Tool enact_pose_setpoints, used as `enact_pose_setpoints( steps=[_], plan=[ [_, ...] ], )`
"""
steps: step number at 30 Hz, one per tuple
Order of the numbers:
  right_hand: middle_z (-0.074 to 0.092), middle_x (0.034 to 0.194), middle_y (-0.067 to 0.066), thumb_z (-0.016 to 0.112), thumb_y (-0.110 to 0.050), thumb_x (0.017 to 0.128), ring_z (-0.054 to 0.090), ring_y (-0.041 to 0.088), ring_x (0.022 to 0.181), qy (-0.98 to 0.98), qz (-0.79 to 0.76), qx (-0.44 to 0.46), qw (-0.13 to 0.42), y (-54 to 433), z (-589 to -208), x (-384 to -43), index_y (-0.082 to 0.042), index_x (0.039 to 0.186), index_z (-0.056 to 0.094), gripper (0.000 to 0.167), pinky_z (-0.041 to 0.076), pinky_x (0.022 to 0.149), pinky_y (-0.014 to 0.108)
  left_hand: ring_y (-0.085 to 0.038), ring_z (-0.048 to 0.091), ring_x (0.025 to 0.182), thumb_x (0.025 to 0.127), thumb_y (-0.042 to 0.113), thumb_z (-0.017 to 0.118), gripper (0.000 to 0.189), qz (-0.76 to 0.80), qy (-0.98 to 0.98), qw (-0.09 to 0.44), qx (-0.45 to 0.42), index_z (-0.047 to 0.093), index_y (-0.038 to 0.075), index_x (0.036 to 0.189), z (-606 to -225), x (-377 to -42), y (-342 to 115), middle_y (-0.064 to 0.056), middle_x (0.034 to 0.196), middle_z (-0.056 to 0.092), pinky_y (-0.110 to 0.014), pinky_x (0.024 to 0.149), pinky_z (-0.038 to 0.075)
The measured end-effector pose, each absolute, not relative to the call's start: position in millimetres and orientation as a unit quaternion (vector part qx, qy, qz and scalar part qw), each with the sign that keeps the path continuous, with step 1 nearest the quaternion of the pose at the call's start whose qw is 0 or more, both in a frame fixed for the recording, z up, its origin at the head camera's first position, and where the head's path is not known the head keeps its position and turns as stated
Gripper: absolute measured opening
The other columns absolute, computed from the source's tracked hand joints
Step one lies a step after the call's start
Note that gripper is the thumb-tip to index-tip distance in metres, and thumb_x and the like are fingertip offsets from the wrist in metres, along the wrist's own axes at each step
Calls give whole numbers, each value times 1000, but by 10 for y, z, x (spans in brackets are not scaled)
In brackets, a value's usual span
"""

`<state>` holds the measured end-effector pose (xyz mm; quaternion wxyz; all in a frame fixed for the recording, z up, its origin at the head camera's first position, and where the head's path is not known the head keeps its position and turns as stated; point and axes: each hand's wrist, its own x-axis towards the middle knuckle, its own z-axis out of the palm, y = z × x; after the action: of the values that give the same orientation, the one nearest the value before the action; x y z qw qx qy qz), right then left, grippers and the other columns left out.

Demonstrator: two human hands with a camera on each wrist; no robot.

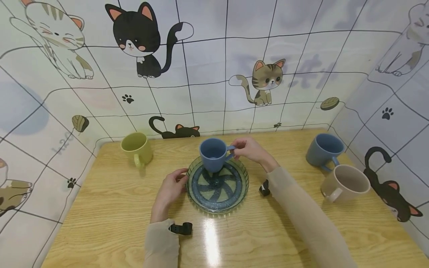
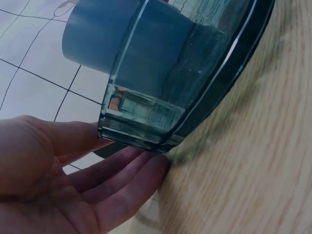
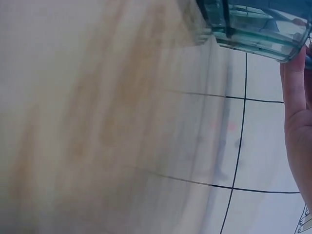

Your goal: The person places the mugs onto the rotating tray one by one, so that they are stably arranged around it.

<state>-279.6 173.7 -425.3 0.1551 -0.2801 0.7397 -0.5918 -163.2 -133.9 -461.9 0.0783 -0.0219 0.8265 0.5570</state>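
A blue mug (image 1: 213,155) stands upright over the far part of a round glass plate (image 1: 217,208) with a scalloped rim and a dark swirl pattern. My right hand (image 1: 249,150) pinches the mug's handle at its right side. At the plate's left edge is my left hand (image 1: 172,188), thumb at the rim and fingertips by the lower edge, as the left wrist view shows. There the blue mug (image 2: 92,39) appears behind the glass wall. Only part of the right hand (image 3: 297,107) enters the right wrist view, beside the greenish glass.
On the left of the wooden table (image 1: 110,208) stands a green mug (image 1: 139,149). Another blue mug (image 1: 321,149) and a beige mug (image 1: 345,182) stand close together on the right. A cat-print cloth (image 1: 207,93) hangs behind and along both sides.
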Motion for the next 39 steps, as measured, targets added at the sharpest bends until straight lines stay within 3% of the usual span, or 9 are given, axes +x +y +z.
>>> enact_pose_setpoints(
  steps=[6, 9, 14, 21, 29, 35, 39],
  plan=[
    [59, 97, 40, 52, 14, 86, 61, 46, 80, 737, -597, -279, 146, 1774, -4297, -2773, 20, 107, 60, 23, 52, 75, 61, -29, 64, 100, 101, 10, 52, 36, 555, 828, 75, -16, 54, 3, 137, -4617, -1637, -1320, -22, 121, 62, -38, 79, 56],
    [60, 110, 35, 59, 11, 88, 61, 43, 95, 749, -582, -275, 156, 1786, -4312, -2756, 15, 118, 59, 31, 52, 84, 54, -28, 64, 97, 101, 8, 52, 36, 552, 830, 74, -17, 54, 1, 136, -4632, -1640, -1313, -22, 119, 62, -38, 77, 57],
    [45, 142, 24, 69, 2, 87, 42, 41, 130, 767, -553, -281, 166, 1792, -4304, -2745, 5, 142, 43, 61, 40, 103, 53, -28, 64, 97, 101, 8, 52, 36, 559, 825, 79, -21, 54, 1, 137, -4653, -1644, -1304, -22, 120, 62, -37, 76, 57],
    [27, 157, 11, 74, -8, 86, 22, 36, 143, 799, -512, -274, 158, 1852, -4382, -2804, -15, 155, 26, 85, 23, 109, 64, -28, 64, 97, 101, 8, 52, 36, 563, 822, 82, -27, 54, 2, 136, -4640, -1639, -1305, -21, 120, 62, -36, 76, 57],
    [20, 160, 1, 72, -28, 90, 16, 29, 145, 849, -448, -256, 112, 1955, -4192, -2624, -30, 155, 24, 81, 22, 112, 60, -32, 64, 101, 100, 7, 53, 36, 559, 826, 74, -17, 54, -1, 135, -4598, -1643, -1333, -24, 119, 61, -37, 77, 57],
    [16, 160, 10, 52, -40, 101, 13, 32, 146, 870, -446, -205, 51, 2097, -4022, -2341, -17, 157, 19, 69, 18, 113, 59, -30, 62, 105, 100, 8, 55, 36, 544, 836, 74, -19, 55, 1, 135, -4580, -1649, -1336, -21, 119, 62, -37, 81, 56],
    [20, 159, 10, 51, -39, 102, 16, 30, 145, 875, -446, -188, 11, 2190, -3933, -2127, -16, 156, 24, 65, 20, 113, 59, -30, 61, 107, 99, 8, 56, 36, 539, 839, 72, -22, 55, 2, 135, -4594, -1639, -1361, -20, 120, 62, -38, 82, 56]
  ],
)
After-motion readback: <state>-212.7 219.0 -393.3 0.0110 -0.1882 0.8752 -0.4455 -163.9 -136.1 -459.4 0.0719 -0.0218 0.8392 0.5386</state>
